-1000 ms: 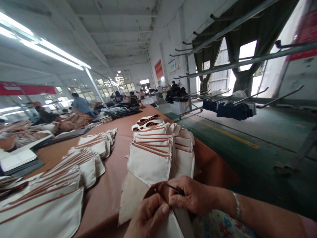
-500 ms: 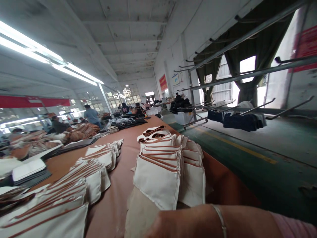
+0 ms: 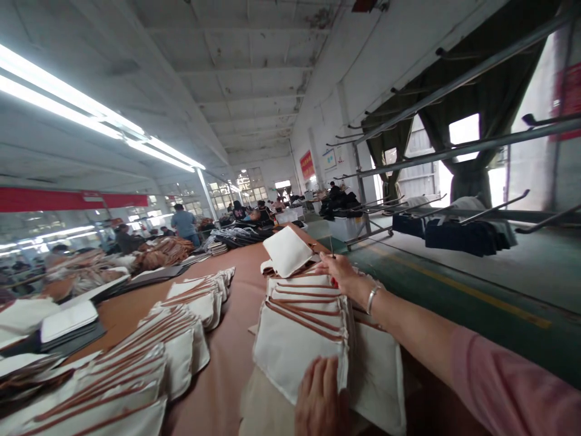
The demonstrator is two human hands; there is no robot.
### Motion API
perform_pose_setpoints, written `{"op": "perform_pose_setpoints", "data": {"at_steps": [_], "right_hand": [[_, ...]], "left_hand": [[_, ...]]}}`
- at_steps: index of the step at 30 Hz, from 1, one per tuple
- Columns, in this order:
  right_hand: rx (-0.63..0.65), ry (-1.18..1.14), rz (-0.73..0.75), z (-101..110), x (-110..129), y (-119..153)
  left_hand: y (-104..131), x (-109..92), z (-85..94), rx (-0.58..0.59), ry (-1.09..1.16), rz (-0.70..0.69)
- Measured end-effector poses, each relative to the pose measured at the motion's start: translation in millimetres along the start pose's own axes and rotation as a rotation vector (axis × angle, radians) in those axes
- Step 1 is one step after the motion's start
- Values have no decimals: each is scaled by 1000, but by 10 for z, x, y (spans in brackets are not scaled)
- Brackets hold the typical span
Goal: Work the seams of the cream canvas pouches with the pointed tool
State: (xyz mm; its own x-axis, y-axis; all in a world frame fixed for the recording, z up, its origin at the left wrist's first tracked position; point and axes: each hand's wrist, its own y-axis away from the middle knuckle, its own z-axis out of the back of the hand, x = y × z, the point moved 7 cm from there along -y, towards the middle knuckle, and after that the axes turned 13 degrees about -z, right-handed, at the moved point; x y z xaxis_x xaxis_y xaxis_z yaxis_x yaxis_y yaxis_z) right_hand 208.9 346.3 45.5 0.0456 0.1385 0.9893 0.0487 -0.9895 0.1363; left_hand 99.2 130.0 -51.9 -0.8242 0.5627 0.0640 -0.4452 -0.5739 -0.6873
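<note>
Cream fabric pieces with brown trim point(image 3: 302, 315) lie in an overlapping row down the near side of the brown table point(image 3: 236, 339), and both my hands are on that row. My right hand point(image 3: 338, 272) is stretched out to the far end of it, fingers point(image 3: 327, 265) drawn together around something small: a thin dark tool point(image 3: 331, 245) sticks up above my knuckles and a bit of red shows under my palm. I cannot tell how tight that pinch is, since my fingertips are turned away from me. Just past them, one cream piece point(image 3: 287, 251) stands tilted up off the row, its plain side facing me; whether my fingers touch it I cannot make out. A silver bracelet point(image 3: 372, 298) sits on that wrist, with a pink sleeve point(image 3: 508, 387) farther up the arm.

My left hand point(image 3: 321, 396) rests at the near end, at the bottom of the view. Its fingers lie flat and close together, tips pressed on the lower edge of the nearest piece, holding nothing.

Left of my row, a second row of trimmed pieces point(image 3: 181, 321) runs along the table. Beyond them lie tan and dark bundles point(image 3: 158, 251), with other people point(image 3: 184, 221) working at the far end. Metal racks point(image 3: 454, 151) with dark garments point(image 3: 467, 236) stand to the right.
</note>
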Motion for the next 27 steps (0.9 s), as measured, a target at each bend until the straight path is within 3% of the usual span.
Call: {"op": "perform_pose_setpoints", "data": {"at_steps": [4,9,16,21,27], "right_hand": [[41,26,41,96,-552,359],[65,92,69,224,-997,774],[15,147,158,325,-942,910],[75,121,242,176,-934,932],[128,196,327,-35,-959,1012]], "left_hand": [[-388,237,-441,111,-9,-49],[-581,312,-623,192,-46,-153],[-487,333,-643,131,-170,-210],[-391,451,-694,46,-240,-130],[-250,503,-814,102,-160,-117]]}}
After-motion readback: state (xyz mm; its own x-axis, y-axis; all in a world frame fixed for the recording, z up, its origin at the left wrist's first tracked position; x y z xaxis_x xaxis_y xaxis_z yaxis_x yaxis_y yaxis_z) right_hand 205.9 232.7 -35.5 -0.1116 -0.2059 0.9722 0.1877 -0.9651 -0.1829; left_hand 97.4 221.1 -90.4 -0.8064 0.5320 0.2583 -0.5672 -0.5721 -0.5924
